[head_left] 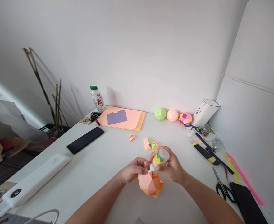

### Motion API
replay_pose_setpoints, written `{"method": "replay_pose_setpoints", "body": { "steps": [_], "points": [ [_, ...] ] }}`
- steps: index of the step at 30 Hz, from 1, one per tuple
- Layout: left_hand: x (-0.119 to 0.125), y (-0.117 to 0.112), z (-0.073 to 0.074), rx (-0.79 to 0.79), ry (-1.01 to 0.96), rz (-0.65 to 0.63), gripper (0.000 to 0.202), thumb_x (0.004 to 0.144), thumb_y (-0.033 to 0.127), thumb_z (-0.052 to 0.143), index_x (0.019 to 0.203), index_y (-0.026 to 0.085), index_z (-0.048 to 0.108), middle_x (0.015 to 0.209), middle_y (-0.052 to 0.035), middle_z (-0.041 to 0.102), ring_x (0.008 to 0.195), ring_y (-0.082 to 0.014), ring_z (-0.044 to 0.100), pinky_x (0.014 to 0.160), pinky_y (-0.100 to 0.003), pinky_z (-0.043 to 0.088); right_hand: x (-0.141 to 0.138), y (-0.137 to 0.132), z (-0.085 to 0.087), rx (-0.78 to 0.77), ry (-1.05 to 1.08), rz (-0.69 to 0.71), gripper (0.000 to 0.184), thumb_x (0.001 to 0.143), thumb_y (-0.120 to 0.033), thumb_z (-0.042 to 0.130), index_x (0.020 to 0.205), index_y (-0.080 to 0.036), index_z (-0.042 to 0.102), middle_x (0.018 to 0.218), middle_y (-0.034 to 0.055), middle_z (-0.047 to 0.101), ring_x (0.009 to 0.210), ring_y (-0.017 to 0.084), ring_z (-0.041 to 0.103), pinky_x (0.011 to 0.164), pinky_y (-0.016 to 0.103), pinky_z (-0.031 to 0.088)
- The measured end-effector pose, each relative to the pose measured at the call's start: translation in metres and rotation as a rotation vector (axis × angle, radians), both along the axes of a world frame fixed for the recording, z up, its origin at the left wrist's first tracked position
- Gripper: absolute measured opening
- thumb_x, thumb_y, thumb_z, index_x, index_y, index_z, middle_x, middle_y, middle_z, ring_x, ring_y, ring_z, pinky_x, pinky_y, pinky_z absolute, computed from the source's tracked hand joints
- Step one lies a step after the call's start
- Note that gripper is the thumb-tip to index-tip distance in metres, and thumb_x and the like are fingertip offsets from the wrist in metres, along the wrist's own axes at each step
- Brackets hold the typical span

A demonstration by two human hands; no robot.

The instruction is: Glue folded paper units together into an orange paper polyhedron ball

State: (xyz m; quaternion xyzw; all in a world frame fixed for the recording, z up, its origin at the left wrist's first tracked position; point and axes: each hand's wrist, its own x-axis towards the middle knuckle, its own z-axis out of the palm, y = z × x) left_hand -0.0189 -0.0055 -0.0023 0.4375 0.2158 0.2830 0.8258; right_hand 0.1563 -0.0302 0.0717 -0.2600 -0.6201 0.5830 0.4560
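My right hand [171, 168] is closed round a small white glue bottle [159, 158] with a yellow-green label, tipped nozzle-down. Its tip points at a folded orange and peach paper polyhedron [150, 184] that rests on the white table [99, 174]. My left hand [133, 170] pinches the top edge of that paper shape from the left. Just beyond my hands lie several small folded paper pieces [150, 144] in peach and green, and one more peach piece [131, 137] further left.
Peach and purple paper sheets [121, 118], a green-capped bottle [97, 99] and keys [93, 117] lie at the back. Three paper balls [172, 115] and a white box [204, 112] stand by the wall. A phone [85, 140] is left; scissors [223, 186], pens and a cutter [205, 153] right.
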Motion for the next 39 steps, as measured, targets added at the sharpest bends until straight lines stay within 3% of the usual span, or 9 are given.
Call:
{"method": "replay_pose_setpoints", "body": {
  "steps": [10,14,19,32,39],
  "points": [
    [-0.0003,-0.0003,0.0011,-0.018,0.017,0.003,0.007,0.056,0.014,0.062,0.062,0.012,0.06,0.067,-0.0041,0.06,0.065,-0.0174,0.053,0.067,-0.031,0.039,0.0032,0.0013,0.0014,-0.016,-0.001,0.057,0.032,0.075,-0.036,0.07,0.096,-0.021,0.052,0.09,0.0075,0.068,0.087,0.022,0.063,0.073,0.036,0.049],
    [0.0001,-0.0002,0.0,0.004,-0.003,-0.024,0.007,0.057,0.015,0.061,0.063,0.012,0.06,0.066,-0.003,0.057,0.065,-0.0158,0.05,0.067,-0.03,0.037,0.0015,0.0006,0.0013,-0.004,0.026,0.034,0.031,0.075,-0.035,0.069,0.097,-0.022,0.051,0.091,0.007,0.068,0.086,0.021,0.063,0.071,0.035,0.049],
    [-0.0007,0.0014,-0.0059,0.02,0.025,-0.011,0.013,0.057,0.015,0.061,0.053,0.015,0.049,0.059,-0.0001,0.048,0.059,-0.0132,0.044,0.061,-0.028,0.033,-0.0015,0.0002,0.0022,-0.003,0.018,0.028,0.03,0.075,-0.038,0.069,0.094,-0.02,0.054,0.093,0.0079,0.066,0.082,0.02,0.063,0.067,0.033,0.049],
    [-0.0007,0.0013,-0.0052,0.001,0.032,0.002,0.024,0.054,0.019,0.064,0.05,0.016,0.04,0.058,0.0008,0.046,0.056,-0.0113,0.04,0.057,-0.027,0.03,-0.0003,0.0014,0.0042,-0.007,-0.007,-0.001,0.03,0.075,-0.036,0.069,0.094,-0.021,0.051,0.088,0.0061,0.067,0.082,0.021,0.062,0.057,0.029,0.046],
    [0.0002,0.0007,0.0003,-0.028,-0.006,-0.011,0.009,0.055,0.017,0.063,0.061,0.012,0.058,0.064,-0.0027,0.056,0.061,-0.0147,0.049,0.063,-0.029,0.037,0.0019,0.0001,0.0036,0.001,-0.014,0.019,0.031,0.075,-0.035,0.069,0.095,-0.021,0.051,0.09,0.0067,0.068,0.087,0.022,0.063,0.07,0.035,0.049]
  ]
}}
